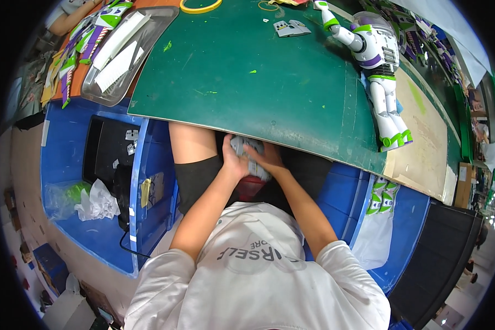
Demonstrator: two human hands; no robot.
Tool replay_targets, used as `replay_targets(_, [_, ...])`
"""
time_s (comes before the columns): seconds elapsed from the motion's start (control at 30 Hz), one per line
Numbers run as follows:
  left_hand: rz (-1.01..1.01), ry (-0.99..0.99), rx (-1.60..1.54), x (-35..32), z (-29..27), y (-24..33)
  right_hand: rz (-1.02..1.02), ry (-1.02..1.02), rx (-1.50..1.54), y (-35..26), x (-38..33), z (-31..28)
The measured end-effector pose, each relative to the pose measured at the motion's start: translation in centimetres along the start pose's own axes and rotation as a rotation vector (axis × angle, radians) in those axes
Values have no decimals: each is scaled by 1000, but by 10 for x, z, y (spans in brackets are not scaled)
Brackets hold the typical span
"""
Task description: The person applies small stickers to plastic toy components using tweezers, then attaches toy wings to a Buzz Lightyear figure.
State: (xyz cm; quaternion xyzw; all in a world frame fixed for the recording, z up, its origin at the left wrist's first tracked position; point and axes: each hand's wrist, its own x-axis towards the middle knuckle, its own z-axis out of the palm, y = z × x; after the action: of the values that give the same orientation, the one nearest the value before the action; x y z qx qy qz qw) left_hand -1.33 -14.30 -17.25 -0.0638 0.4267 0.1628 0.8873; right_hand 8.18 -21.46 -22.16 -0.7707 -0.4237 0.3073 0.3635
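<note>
Below the table's near edge, my left hand (234,163) is closed around the side of a grey-white piece (238,144). My right hand (270,159) grips the same piece from the other side, its fingers lying across it. The piece sits low over my lap and is partly covered by my fingers, so its kind is not clear. Just under it, between my legs, is something dark red (249,188). A flat grey-white panel with dark markings (292,28) lies at the far side of the green table (231,77).
A white, green and purple toy astronaut figure (380,60) lies at the table's right. At left stand a clear tray (111,99) with white strips and several toy parts (96,33). Blue bins (88,236) flank my legs. A yellow tape ring (201,9) lies far back.
</note>
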Motion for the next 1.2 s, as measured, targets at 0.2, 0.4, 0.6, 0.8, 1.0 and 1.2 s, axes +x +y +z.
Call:
replay_targets(0.2, [206, -5, 34, 116, -59, -14, -120, -69, -475, -3, 11, -20])
replay_targets(0.4, [453, 600, 1277, 242, -218, -28, -535, -409, 130, -209, -38, -109])
replay_targets(0.6, [604, 317, 943, 154, -112, -75, -591, 292, -694, -169, 128, -137])
replay_targets(0.8, [572, 193, 829, 111, -90, -61, -537, 357, -739, -177, 132, -113])
replay_targets(1.0, [281, 52, 651, 69, -65, -41, -584, 596, -751, -175, 124, -128])
replay_targets(1.2, [162, 0, 473, 58, -56, -39, -429, 531, -702, -153, 143, -137])
